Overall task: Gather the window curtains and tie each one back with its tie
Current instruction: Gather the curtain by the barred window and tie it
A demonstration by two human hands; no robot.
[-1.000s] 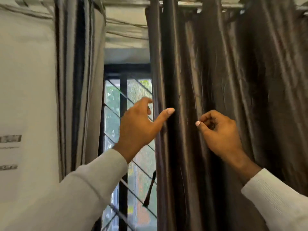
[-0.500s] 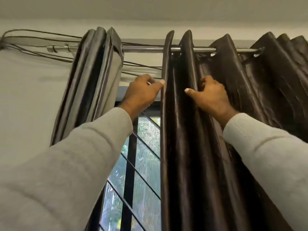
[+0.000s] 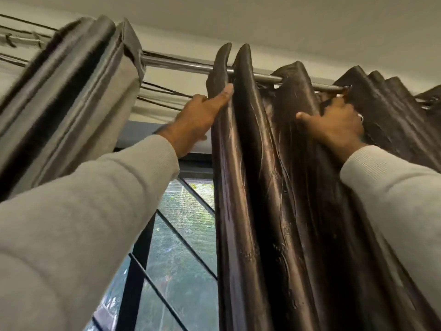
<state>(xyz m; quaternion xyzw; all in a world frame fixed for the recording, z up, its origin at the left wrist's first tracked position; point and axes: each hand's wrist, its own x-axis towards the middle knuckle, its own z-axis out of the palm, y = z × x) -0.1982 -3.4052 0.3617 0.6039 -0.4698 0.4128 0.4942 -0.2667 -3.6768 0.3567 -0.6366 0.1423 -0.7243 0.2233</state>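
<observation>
Under a pale ceiling (image 3: 310, 25), the dark curtain (image 3: 274, 187) hung from a metal rod (image 3: 181, 64) beside the window (image 3: 181, 235). Left hand (image 3: 198, 118) pressed its edge with straight fingers; right hand (image 3: 338, 125) gripped a fold.

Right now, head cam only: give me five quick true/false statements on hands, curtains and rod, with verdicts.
1. The left hand touches the leading fold of the dark brown curtain. True.
2. The right hand hangs free, away from any fabric. False: it grips the dark brown curtain just below the rod.
3. The grey curtain is spread right across the window. False: it is bunched at the left, and glass shows between the curtains.
4. Both arms wear light grey sleeves. True.
5. A tie is wrapped round the dark brown curtain. False: no tie shows on it.
</observation>
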